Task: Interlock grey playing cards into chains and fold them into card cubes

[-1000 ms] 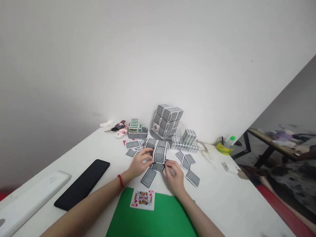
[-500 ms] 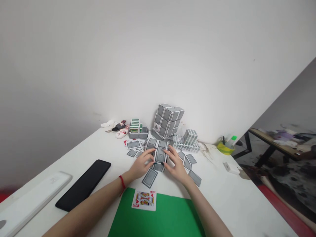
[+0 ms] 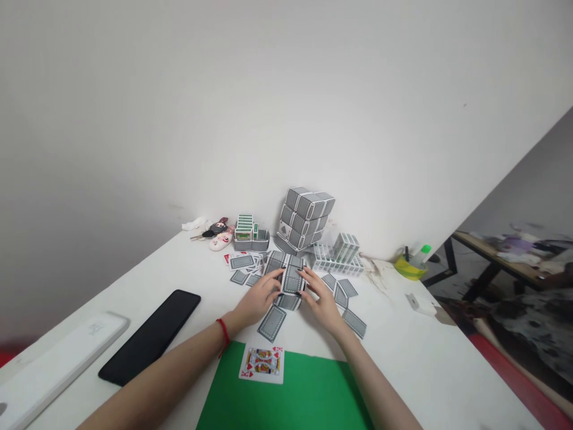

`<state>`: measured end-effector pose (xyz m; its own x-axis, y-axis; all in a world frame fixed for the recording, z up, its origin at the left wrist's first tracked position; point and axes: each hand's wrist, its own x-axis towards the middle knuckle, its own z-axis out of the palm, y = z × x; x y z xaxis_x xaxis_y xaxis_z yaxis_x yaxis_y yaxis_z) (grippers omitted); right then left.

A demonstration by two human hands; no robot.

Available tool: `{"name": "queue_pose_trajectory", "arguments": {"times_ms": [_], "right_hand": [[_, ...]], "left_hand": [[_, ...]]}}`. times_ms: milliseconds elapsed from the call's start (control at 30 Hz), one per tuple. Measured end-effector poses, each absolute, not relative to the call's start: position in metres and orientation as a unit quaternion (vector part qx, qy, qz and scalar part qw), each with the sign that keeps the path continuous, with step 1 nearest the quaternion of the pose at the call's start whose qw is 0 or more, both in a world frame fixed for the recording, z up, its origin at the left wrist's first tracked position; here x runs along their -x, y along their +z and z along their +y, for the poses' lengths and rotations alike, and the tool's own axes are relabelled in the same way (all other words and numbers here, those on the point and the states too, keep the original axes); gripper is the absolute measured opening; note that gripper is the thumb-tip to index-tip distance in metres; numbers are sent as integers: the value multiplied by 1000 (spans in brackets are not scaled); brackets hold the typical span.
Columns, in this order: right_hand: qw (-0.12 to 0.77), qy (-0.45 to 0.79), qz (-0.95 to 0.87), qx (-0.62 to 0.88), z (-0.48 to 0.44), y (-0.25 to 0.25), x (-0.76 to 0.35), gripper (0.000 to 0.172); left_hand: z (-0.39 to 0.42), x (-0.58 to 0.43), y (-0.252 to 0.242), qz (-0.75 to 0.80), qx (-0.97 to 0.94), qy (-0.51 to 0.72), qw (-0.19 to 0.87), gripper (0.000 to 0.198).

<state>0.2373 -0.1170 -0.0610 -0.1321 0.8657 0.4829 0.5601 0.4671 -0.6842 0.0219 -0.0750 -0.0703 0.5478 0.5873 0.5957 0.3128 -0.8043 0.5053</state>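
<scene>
My left hand (image 3: 258,300) and my right hand (image 3: 323,300) hold a small block of folded grey-backed playing cards (image 3: 292,279) between their fingertips, just above the white table (image 3: 188,275). Loose grey-backed cards (image 3: 270,323) lie under and around both hands. A king of hearts (image 3: 262,364) lies face up on the green mat (image 3: 290,400) close to me. Behind my hands stands a tall stack of card blocks (image 3: 305,219) against the wall.
A black phone (image 3: 151,336) and a white flat device (image 3: 54,370) lie at the left. Farther back are a small box of card packs (image 3: 249,233), keys with charms (image 3: 215,233), a clear rack of cards (image 3: 338,258) and a yellow bowl (image 3: 406,267).
My right hand has moved up from the near side of the card block to its right side. Both hands and the block have shifted slightly away from me.
</scene>
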Motion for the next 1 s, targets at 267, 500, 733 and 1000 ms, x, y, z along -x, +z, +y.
{"name": "queue_pose_trajectory", "arguments": {"times_ms": [267,500,733,1000], "right_hand": [[439,155,-735,493,-119,-61,-235,41],[443,151,-737,488,-118,-60,-235,37],[428,124,-749,490,-120,-58,-233,41],[445,96,-744,488,-117,-63,-231,41]], "left_hand": [[-75,-22,-70,264,-868,394,146,12],[-74,-18,-68,236,-875,410,100,6],[-73,-18,-67,224,-873,425,87,7],[-73,-19,-70,237,-865,435,83,8]]}}
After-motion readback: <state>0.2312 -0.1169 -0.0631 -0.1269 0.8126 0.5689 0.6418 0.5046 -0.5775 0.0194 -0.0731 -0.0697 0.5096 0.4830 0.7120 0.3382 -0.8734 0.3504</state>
